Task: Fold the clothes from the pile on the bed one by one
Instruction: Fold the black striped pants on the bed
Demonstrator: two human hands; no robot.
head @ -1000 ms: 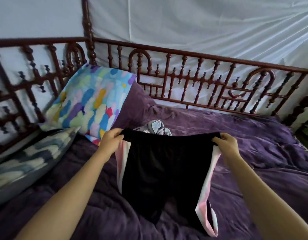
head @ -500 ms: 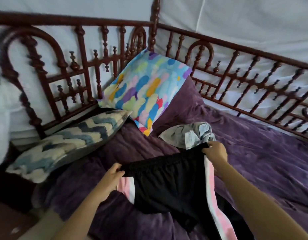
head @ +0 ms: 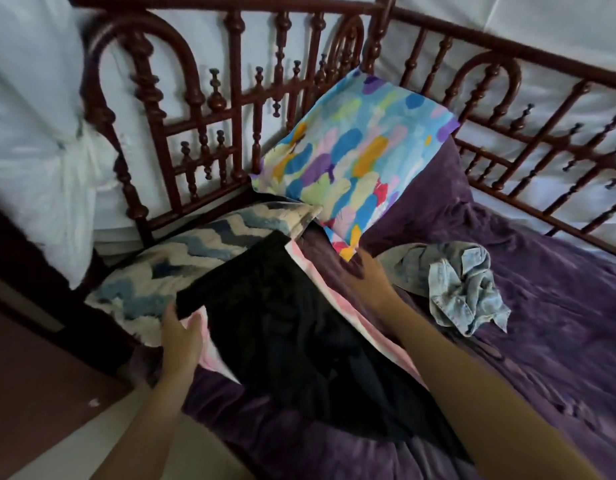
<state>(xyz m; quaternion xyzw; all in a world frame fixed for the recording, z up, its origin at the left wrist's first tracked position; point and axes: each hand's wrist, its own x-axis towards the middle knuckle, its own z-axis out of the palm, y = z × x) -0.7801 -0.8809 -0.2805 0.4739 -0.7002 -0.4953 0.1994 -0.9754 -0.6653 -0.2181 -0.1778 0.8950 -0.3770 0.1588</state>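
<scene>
Black shorts (head: 286,327) with pink and white side stripes lie spread on the purple bedspread (head: 559,341), their waistband end resting on a zigzag pillow (head: 150,282). My left hand (head: 180,336) holds the near-left corner of the waistband. My right hand (head: 365,275), blurred, lies flat with straight fingers on the pink stripe along the far side. A crumpled pale denim garment (head: 462,289) sits on the bed to the right of that hand.
A colourful patterned pillow (head: 355,157) leans in the corner of the dark carved wooden bed rail (head: 230,98). White cloth (head: 33,133) hangs behind the rail at the left. The bed's near edge and the floor (head: 40,410) are at lower left.
The shorts went from hanging in the air to lying on the bed, shifted left onto the zigzag pillow. My right hand let go of the waistband and now lies flat on the stripe.
</scene>
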